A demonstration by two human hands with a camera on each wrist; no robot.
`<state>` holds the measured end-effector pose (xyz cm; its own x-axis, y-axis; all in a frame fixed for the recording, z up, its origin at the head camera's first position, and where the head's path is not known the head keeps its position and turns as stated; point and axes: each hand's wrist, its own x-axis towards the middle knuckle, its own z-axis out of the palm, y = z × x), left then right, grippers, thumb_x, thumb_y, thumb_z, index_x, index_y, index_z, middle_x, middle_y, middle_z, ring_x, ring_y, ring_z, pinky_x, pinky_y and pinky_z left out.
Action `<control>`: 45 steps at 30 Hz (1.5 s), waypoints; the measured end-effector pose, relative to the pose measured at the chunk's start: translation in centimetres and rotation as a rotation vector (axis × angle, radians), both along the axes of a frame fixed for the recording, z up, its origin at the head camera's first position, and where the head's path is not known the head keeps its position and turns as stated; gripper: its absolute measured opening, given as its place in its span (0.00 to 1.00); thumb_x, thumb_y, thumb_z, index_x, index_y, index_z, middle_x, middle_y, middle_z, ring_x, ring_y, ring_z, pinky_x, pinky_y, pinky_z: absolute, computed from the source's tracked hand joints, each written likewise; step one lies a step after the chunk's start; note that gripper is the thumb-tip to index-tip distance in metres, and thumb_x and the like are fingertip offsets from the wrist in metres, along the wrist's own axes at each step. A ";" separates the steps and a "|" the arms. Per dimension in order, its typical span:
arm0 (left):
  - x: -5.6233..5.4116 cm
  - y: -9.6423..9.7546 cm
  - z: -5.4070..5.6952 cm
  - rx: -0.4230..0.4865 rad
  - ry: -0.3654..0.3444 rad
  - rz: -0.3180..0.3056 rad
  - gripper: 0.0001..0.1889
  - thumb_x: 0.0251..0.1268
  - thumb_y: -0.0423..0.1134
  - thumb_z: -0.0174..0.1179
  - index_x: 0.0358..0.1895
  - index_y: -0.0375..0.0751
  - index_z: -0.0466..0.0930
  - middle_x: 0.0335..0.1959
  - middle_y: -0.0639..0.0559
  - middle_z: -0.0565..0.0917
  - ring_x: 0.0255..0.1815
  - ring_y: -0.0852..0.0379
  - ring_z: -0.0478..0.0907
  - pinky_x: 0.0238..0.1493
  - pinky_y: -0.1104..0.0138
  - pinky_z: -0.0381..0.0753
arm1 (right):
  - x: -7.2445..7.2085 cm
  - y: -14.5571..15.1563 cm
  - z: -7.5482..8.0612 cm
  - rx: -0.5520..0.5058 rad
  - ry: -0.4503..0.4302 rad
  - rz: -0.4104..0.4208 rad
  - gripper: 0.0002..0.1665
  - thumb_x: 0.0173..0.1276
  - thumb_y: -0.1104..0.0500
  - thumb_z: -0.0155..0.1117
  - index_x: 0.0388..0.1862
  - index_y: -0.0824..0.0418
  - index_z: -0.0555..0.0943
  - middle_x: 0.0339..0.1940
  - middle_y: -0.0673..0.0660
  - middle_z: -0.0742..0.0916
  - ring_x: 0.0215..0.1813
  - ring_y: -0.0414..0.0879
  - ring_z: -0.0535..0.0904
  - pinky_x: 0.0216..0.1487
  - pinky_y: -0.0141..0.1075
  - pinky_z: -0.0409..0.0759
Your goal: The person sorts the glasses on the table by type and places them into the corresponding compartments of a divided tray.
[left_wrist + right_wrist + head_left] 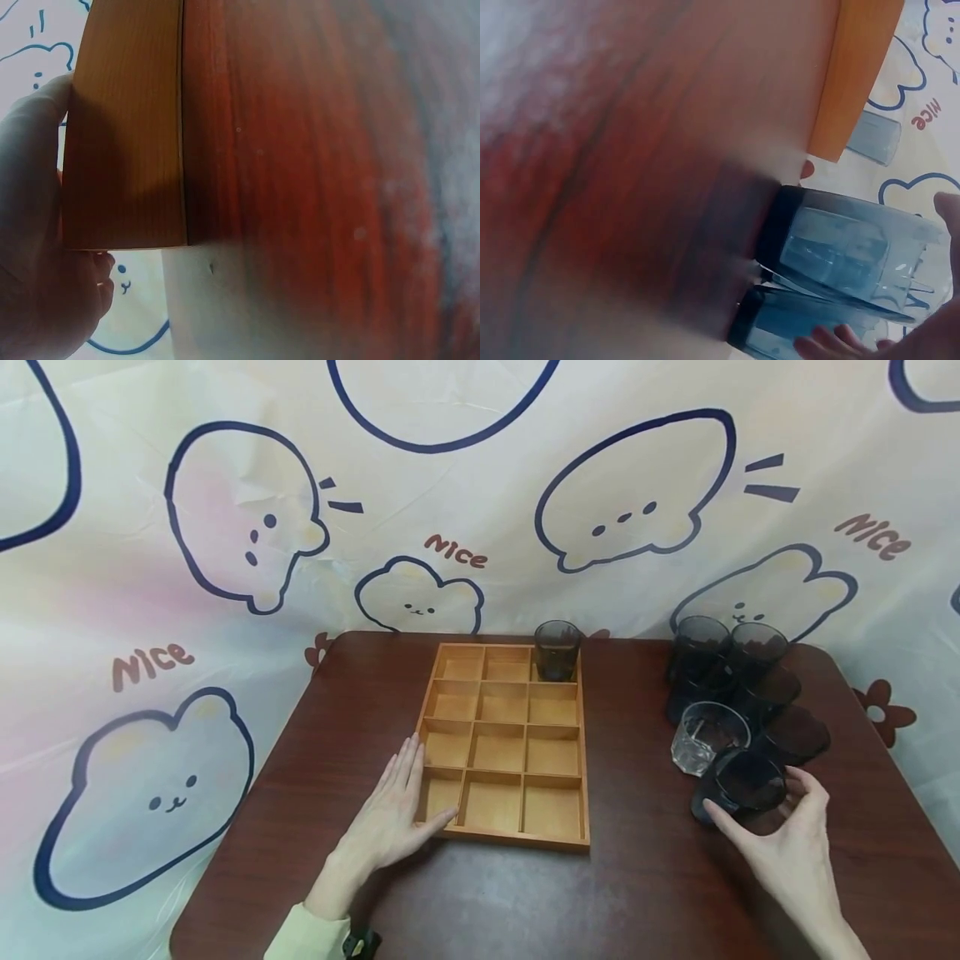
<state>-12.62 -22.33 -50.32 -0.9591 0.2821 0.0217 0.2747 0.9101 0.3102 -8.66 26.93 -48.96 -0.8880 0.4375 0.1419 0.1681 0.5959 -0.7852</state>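
Note:
In the head view my left hand [392, 814] lies along the left edge of a wooden compartment tray [517, 841], fingers straight, thumb over its front-left corner. My right hand [798, 843] is spread around a dark tinted glass [738, 785], the front one of a cluster. Its thumb is on the left and its fingers on the right. In the right wrist view that glass [832, 240] stands on the table, with a gap between thumb and rim; whether the fingers touch it is unclear. Another dark glass [557, 652] stands in the tray's back-right compartment.
Behind the front glass are a clear glass [697, 747] and several dark tinted glasses [757, 647], standing close together at the right. The brown table [630, 877] ends at a patterned cloth [465, 485] at the back and sides.

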 end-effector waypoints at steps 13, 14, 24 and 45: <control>0.0 0.0 0.0 -0.008 -0.028 0.014 0.62 0.73 0.73 0.60 0.91 0.32 0.42 0.94 0.36 0.41 0.96 0.40 0.43 0.93 0.45 0.52 | -1.4 2.4 -2.2 -0.223 -0.037 0.225 0.56 0.69 0.64 0.80 0.87 0.58 0.56 0.62 0.26 0.69 0.57 0.09 0.70 0.55 0.07 0.68; 0.0 -0.1 0.0 -0.009 -0.027 0.013 0.62 0.73 0.73 0.61 0.91 0.32 0.42 0.94 0.36 0.42 0.95 0.40 0.43 0.93 0.45 0.52 | -1.4 2.4 -2.2 -0.221 -0.039 0.223 0.57 0.69 0.63 0.80 0.88 0.57 0.56 0.63 0.26 0.70 0.58 0.09 0.70 0.56 0.06 0.67; 0.0 -0.2 0.0 -0.010 -0.017 0.012 0.61 0.74 0.72 0.60 0.90 0.31 0.43 0.94 0.35 0.43 0.95 0.39 0.44 0.93 0.44 0.53 | -2.0 2.1 -2.0 -0.242 -0.002 0.267 0.61 0.69 0.63 0.81 0.91 0.58 0.52 0.68 0.29 0.78 0.63 0.08 0.70 0.62 0.07 0.67; -0.1 -0.1 0.0 -0.002 -0.009 0.007 0.60 0.76 0.72 0.58 0.90 0.31 0.44 0.93 0.34 0.44 0.95 0.38 0.45 0.93 0.43 0.54 | -1.9 3.8 -2.3 -0.180 0.007 0.402 0.52 0.67 0.67 0.81 0.85 0.52 0.68 0.59 0.15 0.81 0.58 0.09 0.77 0.54 0.08 0.71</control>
<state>-12.71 -22.46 -50.32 -0.9612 0.2756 0.0122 0.2656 0.9126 0.3107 -10.61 30.74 -51.26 -0.9919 0.0757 0.1019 -0.0550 0.4668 -0.8827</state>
